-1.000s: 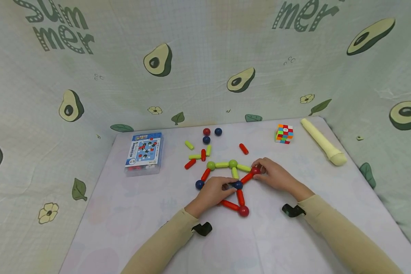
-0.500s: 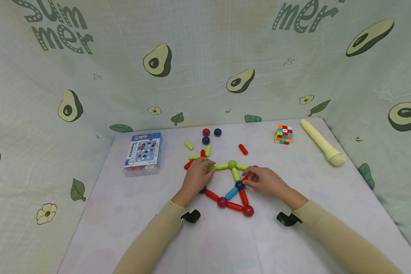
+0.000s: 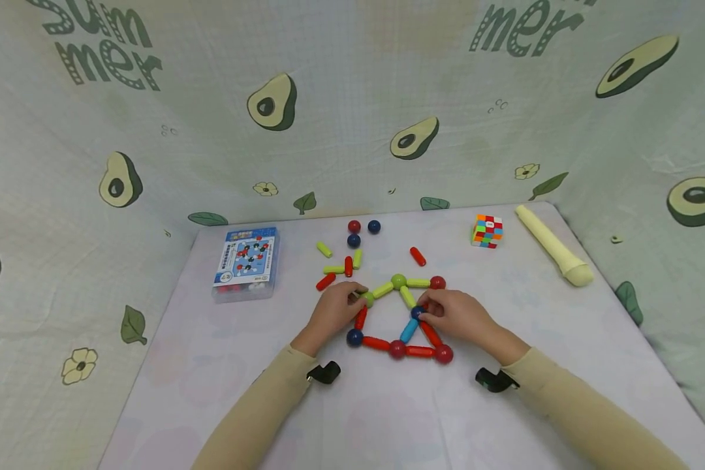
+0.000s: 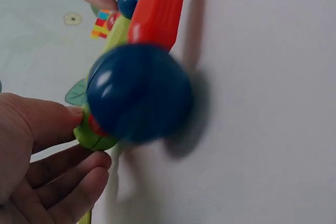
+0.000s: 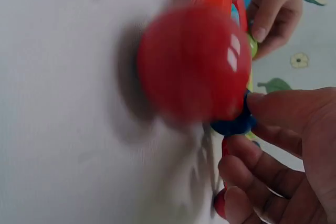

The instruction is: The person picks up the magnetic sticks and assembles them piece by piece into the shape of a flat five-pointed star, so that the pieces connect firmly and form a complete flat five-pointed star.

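Left fingers point(image 4: 89, 182) pinch a glossy green ball point(image 3: 367, 299), right fingers point(image 5: 244, 151) a dark-blue ball point(image 3: 416, 311); between and around them, their multicoloured plastic-looking ball-and-rod frame point(image 3: 409, 331), likely light, loose-jointed, best held by balls.

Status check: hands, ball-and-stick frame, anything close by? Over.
Left hand pinches green ball; right hand pinches blue ball. Frame spans between them. Loose red stick close beyond left hand.
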A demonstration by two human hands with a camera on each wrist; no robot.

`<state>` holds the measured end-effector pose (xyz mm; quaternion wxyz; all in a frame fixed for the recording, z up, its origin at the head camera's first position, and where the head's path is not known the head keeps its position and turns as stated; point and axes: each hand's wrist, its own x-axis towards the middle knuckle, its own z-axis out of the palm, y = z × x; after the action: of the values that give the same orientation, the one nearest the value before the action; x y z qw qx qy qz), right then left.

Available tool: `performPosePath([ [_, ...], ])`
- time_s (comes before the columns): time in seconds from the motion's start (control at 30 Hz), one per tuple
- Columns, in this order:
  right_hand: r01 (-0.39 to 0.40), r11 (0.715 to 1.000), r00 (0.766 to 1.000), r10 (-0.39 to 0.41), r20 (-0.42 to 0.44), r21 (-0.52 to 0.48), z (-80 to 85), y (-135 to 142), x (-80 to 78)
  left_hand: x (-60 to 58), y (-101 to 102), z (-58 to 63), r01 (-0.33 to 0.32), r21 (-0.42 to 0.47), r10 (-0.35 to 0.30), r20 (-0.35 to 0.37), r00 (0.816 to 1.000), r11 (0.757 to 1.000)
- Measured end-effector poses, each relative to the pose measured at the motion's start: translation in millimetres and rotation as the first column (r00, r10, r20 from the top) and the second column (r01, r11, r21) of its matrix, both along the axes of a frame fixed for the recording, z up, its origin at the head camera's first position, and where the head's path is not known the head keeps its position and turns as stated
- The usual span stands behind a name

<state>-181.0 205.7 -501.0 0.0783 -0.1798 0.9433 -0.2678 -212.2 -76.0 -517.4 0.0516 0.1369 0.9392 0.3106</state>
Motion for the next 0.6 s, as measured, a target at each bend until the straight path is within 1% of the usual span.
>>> performPosePath([
  [0.17,0.042,0.999,0.999,-0.043,0.021,0.032,3.7,9,-2.1,7.7,2,0.3,0.048,0.051,-0.052,0.065,0.997,0.998],
  [0.33,0.048,0.998,0.998,-0.050,0.047,0.045,5.7,15,-4.0,18.4,5,-2.7,0.088,0.096,-0.100,0.126,0.987,0.991],
  [0.5,0.071,0.996,0.994,-0.076,0.077,0.056,10.0,19,-4.9,30.5,13,-4.9,0.148,0.157,-0.172,0.155,0.973,0.977],
  [0.6,0.091,0.994,0.990,-0.097,0.100,0.064,12.8,22,-6.8,37.3,20,-5.6,0.186,0.182,-0.215,0.155,0.964,0.966],
])
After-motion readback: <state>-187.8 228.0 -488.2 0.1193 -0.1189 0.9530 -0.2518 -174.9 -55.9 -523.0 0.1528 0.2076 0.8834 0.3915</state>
